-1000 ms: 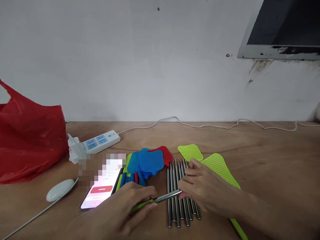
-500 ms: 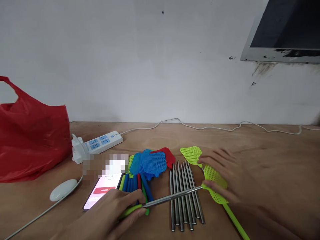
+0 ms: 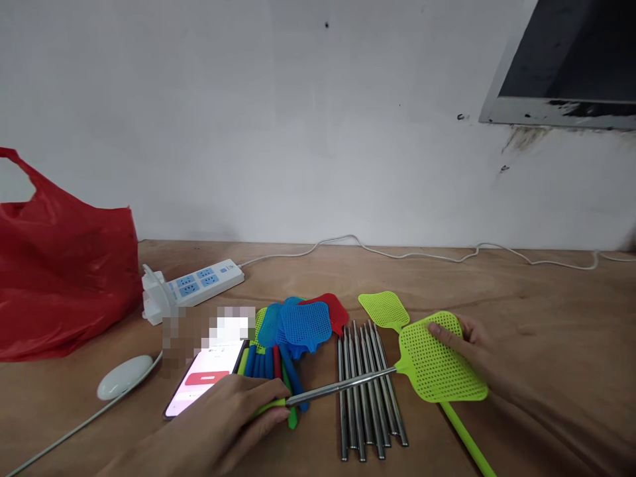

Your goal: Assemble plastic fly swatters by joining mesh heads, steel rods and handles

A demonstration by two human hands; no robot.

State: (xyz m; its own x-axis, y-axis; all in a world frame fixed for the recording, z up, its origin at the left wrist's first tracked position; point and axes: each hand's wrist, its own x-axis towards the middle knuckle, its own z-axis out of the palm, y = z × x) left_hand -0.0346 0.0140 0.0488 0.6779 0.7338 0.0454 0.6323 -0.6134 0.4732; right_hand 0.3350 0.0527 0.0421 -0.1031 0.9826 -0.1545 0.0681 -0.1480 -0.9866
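Note:
A yellow-green fly swatter with a metal shaft [image 3: 342, 386] lies across my two hands. My left hand [image 3: 238, 421] is closed round its green handle. My right hand [image 3: 470, 348] pinches the perforated head [image 3: 442, 358], thumb on top and fingers behind. Below the shaft, several loose metal rods [image 3: 368, 411] lie side by side on the table. Another yellow-green swatter head [image 3: 383, 309] lies beyond them, and a green handle [image 3: 467, 437] shows under the held head. Blue swatter heads [image 3: 305, 324] and a red one [image 3: 328, 308] are piled behind the coloured handles [image 3: 268, 363] near my left hand.
A lit phone [image 3: 199, 384] lies left of the handles. Farther left are a white mouse-shaped object [image 3: 125, 377] with a cable, a white power strip [image 3: 206, 281] and a red plastic bag [image 3: 64, 271]. A thin white cord [image 3: 417, 253] runs along the wall.
My right hand has closed on the swatter head, which now faces up flat toward me; before, the hand was blurred over it. My left hand keeps its hold on the handle.

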